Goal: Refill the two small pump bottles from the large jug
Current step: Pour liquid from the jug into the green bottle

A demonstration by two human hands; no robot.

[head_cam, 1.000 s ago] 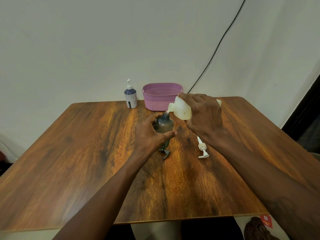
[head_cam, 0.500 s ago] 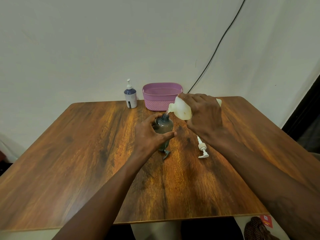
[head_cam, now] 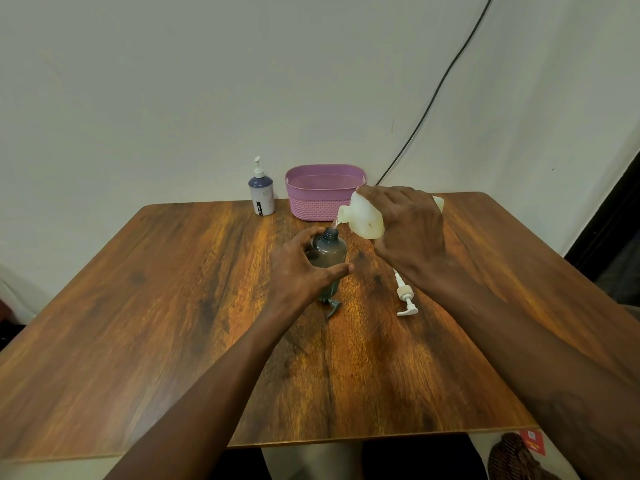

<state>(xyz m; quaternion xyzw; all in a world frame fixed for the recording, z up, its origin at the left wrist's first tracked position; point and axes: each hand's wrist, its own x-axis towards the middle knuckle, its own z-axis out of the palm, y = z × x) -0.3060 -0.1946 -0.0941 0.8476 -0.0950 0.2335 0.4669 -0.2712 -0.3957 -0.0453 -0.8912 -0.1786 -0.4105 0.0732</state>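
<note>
Standing upright mid-table [head_cam: 166, 306], the smoky grey pump bottle [head_cam: 328, 251], neck open, is gripped round its body by the left hand [head_cam: 299, 270]. The translucent white jug [head_cam: 363, 216] is held tilted in the curled right hand [head_cam: 408, 233], its spout just above that neck. A grey pump head [head_cam: 333, 306] and a white pump head [head_cam: 405, 296] are laid nearby. The second bottle [head_cam: 262, 195], white and navy, is stood beside a pink basket [head_cam: 318, 206].

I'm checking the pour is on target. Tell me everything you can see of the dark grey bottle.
The dark grey bottle looks like translucent plastic, round-shouldered with a narrow neck, no pump on it. It stands upright near the middle of the wooden table, the left hand gripping its body. The right hand tilts the white jug, spout just above its open mouth. Fill level unclear.
</note>
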